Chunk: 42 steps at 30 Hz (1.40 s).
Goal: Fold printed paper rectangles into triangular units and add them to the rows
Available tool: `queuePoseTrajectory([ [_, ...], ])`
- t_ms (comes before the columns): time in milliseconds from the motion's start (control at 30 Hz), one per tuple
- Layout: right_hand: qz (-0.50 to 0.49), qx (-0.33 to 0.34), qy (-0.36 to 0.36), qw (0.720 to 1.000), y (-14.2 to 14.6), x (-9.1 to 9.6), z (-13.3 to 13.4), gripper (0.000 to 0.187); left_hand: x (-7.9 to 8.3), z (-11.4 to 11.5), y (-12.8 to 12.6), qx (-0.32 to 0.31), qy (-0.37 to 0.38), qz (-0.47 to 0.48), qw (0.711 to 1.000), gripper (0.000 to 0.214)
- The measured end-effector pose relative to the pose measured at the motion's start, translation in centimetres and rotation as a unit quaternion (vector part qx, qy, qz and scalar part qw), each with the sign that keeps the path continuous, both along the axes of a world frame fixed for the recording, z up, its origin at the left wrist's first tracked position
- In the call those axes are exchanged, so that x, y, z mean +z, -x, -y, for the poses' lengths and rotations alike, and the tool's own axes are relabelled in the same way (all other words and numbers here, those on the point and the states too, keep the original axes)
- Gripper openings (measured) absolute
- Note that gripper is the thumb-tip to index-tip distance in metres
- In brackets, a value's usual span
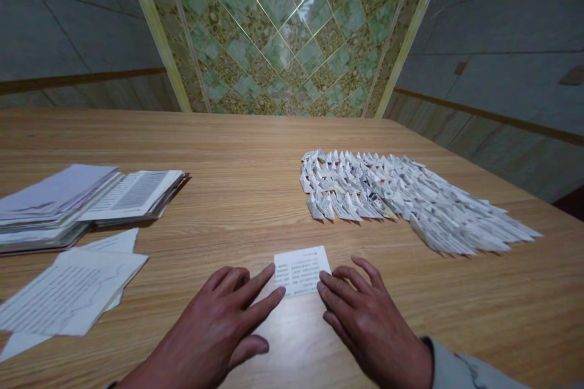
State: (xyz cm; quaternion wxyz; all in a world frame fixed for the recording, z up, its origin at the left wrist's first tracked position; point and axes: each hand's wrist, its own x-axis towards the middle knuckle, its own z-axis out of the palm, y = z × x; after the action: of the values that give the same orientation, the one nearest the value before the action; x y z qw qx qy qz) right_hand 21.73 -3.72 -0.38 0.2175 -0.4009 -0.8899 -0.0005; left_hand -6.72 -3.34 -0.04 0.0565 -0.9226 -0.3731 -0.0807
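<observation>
Left hand and right hand, gripping nothing, touch opposite edges of the printed sheet, presumably steadying it; folded papers stand beyond it, rightward.

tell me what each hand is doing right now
Left hand: open, touching the left edge of the printed paper.
Right hand: open, touching the paper's right edge.

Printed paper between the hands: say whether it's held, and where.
Nothing is gripped: left hand and right hand touch opposite edges of the printed paper with their fingertips.
</observation>
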Motion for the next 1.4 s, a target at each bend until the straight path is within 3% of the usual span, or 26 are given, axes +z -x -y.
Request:
queuePoseTrajectory([
  [100,0.02,0.009,0.011,1.0,0.4,0.3,-0.7,0.013,-0.1,-0.1,0.2,-0.028,-0.045,0.032,0.998,0.041],
  [200,0.061,0.029,-0.005,0.998,0.9,0.7,-1.8,0.008,0.3,-0.7,-1.8,-0.034,-0.068,0.084,0.994,0.018],
  [333,0.117,0.052,-0.036,0.991,1.7,1.8,-3.3,0.014,1.0,-1.8,-5.0,0.002,0.008,0.045,0.999,0.006],
  [433,0.104,0.049,-0.044,0.992,2.2,2.1,-4.0,0.012,0.6,-2.3,-5.8,0.019,-0.003,0.035,0.999,0.01],
  [567,0.049,0.049,-0.064,0.996,2.5,1.3,-4.5,0.011,-0.3,-2.4,-5.8,0.022,-0.041,0.094,0.995,0.015],
  [700,0.007,0.074,-0.108,0.991,2.8,0.7,-4.8,0.022,-0.1,-2.4,-6.0,0.011,-0.053,0.135,0.989,0.02],
  [833,-0.01,0.077,-0.086,0.993,2.7,1.5,-5.0,0.021,0.5,-2.8,-5.5,-0.007,-0.067,0.148,0.987,0.026],
  [1067,-0.046,0.02,-0.08,0.996,-0.3,2.9,-6.9,0.021,0.5,-3.9,-3.4,0.029,-0.045,0.231,0.972,0.022],
  [1167,-0.134,-0.022,-0.028,0.99,-1.3,2.8,-7.4,0.022,0.8,-4.0,-3.0,0.071,0.038,0.334,0.939,0.02],
  [1267,-0.231,0.004,0.088,0.969,-0.9,2.9,-7.0,0.017,1.1,-3.9,-3.2,0.111,0.166,0.459,0.866,0.022],
  [1333,-0.27,0.018,0.153,0.95,0.0,3.0,-6.5,0.045,1.0,-3.8,-3.4,0.118,0.231,0.519,0.814,0.021],
  [1400,-0.299,0.023,0.203,0.932,0.8,3.0,-6.1,0.045,0.9,-3.7,-3.7,0.105,0.251,0.549,0.79,0.02],
])
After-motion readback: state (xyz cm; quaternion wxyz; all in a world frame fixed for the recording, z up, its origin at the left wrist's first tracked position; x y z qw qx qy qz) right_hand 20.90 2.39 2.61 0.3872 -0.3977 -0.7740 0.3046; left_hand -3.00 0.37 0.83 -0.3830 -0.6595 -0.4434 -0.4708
